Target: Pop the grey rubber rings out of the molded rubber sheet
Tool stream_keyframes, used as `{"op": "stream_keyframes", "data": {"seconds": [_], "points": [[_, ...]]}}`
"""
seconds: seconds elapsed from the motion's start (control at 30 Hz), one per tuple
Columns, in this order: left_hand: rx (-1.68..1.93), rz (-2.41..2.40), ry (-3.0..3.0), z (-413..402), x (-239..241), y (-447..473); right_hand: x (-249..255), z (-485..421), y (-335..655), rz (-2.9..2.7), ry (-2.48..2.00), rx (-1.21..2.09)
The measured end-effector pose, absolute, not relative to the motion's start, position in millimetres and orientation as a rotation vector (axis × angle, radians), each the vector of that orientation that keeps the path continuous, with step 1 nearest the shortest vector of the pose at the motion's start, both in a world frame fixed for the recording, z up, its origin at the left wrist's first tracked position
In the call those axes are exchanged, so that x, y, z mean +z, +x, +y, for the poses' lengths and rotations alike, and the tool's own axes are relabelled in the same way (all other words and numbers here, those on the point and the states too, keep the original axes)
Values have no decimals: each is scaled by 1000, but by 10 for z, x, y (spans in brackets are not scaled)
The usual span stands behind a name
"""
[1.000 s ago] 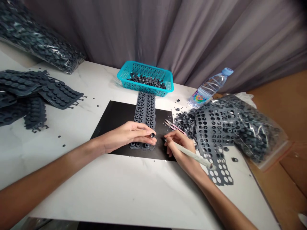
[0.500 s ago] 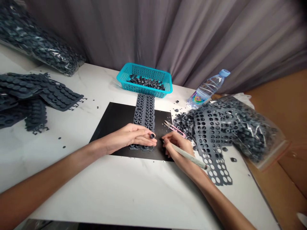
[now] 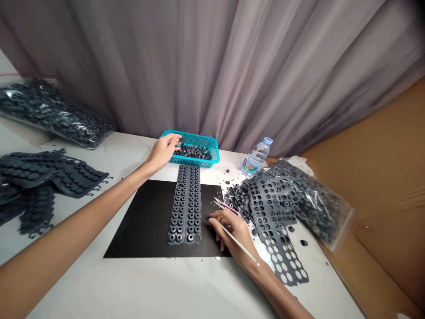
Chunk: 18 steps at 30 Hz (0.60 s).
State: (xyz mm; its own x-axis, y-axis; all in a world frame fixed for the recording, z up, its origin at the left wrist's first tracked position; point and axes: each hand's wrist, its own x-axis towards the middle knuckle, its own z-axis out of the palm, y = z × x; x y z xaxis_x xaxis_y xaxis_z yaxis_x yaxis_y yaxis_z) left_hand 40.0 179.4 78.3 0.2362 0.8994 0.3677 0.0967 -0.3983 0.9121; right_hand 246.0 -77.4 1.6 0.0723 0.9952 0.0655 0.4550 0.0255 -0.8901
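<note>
My left hand [image 3: 165, 148] is over the left end of a turquoise basket [image 3: 214, 162] of small black rubber pieces [image 3: 195, 152]. Its fingers are pinched on what looks like one small black rubber piece [image 3: 180, 140]. Low on the right, my right hand [image 3: 230, 230] grips a slim, pale pen-like tool [image 3: 242, 247], its tip hidden by the fingers. Left of that hand, a sheet of round black rubber pieces [image 3: 185, 204] lies on a black mat [image 3: 142, 226]. One socket at the sheet's near right corner shows no raised piece.
Pink-handled thread snips [image 3: 227, 207] lie beyond my right hand, near a heap of loose pieces [image 3: 237, 197]. A perforated sheet [image 3: 279, 252], a filled plastic bag [image 3: 318, 204] and a water bottle [image 3: 256, 157] are at right. More sheets [image 3: 66, 173] and another bag [image 3: 56, 113] are at left.
My left hand has gone from the sheet's near end, where it held a small black piece, up to the basket. My right hand keeps its tool near the mat's right side. The view has tilted upward.
</note>
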Motion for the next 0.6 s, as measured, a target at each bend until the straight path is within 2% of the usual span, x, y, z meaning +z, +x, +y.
{"op": "stream_keyframes", "data": {"seconds": [0.1, 0.17, 0.27, 0.4, 0.6], "points": [[1191, 926, 1943, 1907, 910, 382, 79, -811, 2479, -1582, -1498, 836], [1154, 916, 2060, 1705, 903, 328, 106, -837, 2476, -1604, -1472, 886], [1038, 866, 2194, 1095, 758, 206, 114, -870, 2435, -1585, -1442, 995], [545, 572, 2420, 282, 479, 19, 97, -912, 2334, -1500, -1413, 1162], [396, 465, 2495, 47, 236, -102, 86, -953, 2227, -1433, -1441, 1235]]}}
